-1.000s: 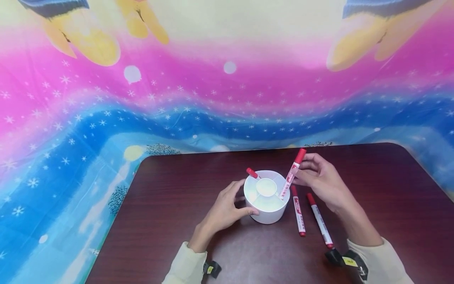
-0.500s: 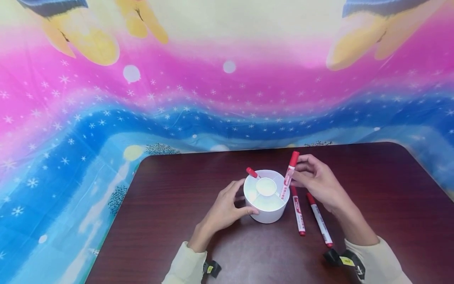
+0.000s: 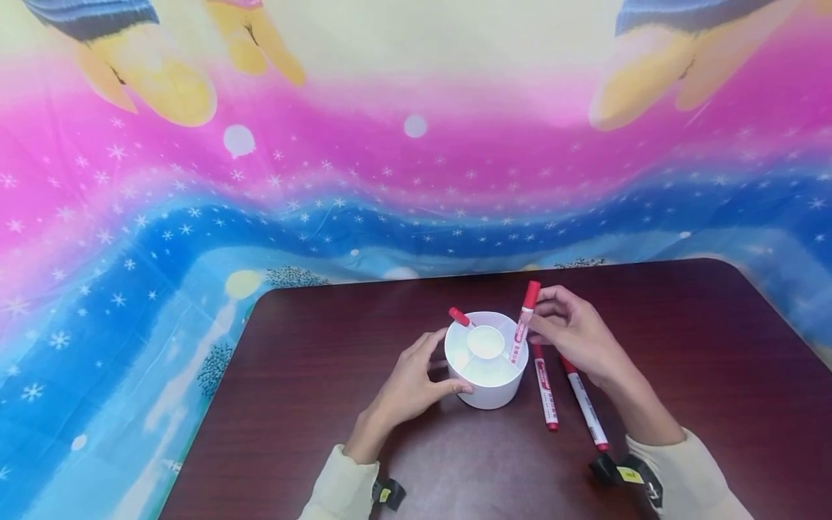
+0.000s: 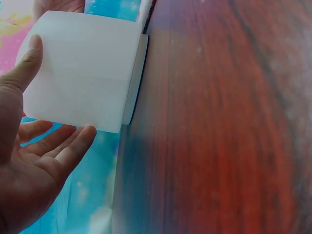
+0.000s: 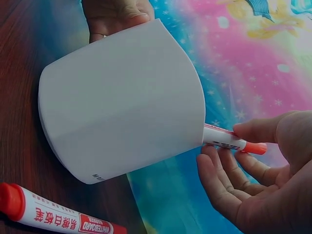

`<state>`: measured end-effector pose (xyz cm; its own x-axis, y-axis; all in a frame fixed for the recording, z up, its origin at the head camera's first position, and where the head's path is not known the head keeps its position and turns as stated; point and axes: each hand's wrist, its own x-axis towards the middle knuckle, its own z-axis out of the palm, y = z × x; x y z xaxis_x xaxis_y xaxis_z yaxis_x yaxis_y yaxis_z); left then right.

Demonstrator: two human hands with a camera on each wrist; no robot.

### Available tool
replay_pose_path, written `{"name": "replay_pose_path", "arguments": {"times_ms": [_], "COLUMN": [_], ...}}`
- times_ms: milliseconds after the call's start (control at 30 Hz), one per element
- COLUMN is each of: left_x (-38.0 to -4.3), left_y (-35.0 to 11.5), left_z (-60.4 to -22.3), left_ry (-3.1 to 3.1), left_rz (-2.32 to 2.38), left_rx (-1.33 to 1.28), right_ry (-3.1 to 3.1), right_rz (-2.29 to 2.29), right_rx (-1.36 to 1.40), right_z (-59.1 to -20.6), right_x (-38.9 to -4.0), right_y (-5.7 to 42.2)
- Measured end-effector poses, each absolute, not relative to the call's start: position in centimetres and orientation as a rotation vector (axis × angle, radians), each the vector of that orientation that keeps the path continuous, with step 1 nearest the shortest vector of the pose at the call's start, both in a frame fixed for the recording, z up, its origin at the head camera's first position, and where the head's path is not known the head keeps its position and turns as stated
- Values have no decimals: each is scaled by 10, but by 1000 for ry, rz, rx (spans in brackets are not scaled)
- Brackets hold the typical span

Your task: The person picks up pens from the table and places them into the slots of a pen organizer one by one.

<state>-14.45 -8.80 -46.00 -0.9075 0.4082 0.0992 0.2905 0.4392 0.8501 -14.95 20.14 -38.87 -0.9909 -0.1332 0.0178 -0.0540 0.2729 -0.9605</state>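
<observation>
A white round pen holder (image 3: pixel 490 396) with a central cup and divided compartments stands upright on the table. My left hand (image 3: pixel 406 379) grips its left side, thumb on the near wall and fingers behind, as the left wrist view also shows. Between the thumb and fingers of my right hand (image 3: pixel 578 336) is a red-capped whiteboard marker (image 3: pixel 523 321), cap up and slightly tilted. Its lower part is inside the right-hand compartment; in the right wrist view the holder wall (image 5: pixel 122 102) hides that end. Another red-capped marker (image 3: pixel 459 316) leans in the back-left compartment.
Two more red and white markers (image 3: pixel 544 390) lie on the dark wooden table (image 3: pixel 312 404) right of the holder; the farther marker (image 3: pixel 586 412) is partly under my right hand. A colourful printed cloth (image 3: pixel 416 188) hangs behind the table.
My right hand has moved left and slightly down with the marker, which now stands more upright and a bit deeper in the compartment. The left hand keeps its hold on the pen holder.
</observation>
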Motion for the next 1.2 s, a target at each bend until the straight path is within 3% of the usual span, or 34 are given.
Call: {"name": "replay_pose_path", "arguments": {"times_ms": [800, 1200], "left_x": [-142, -144], "left_y": [-90, -96], "left_z": [-457, -453], "left_ry": [2591, 2687], "left_rz": [1452, 1312], "left_rx": [641, 647], "right_ry": [2566, 2601], "right_rz": [-1726, -1682], "right_rx": [-156, -138], "right_z": [-388, -393], "right_x": [-150, -139], "right_y": [202, 229]}}
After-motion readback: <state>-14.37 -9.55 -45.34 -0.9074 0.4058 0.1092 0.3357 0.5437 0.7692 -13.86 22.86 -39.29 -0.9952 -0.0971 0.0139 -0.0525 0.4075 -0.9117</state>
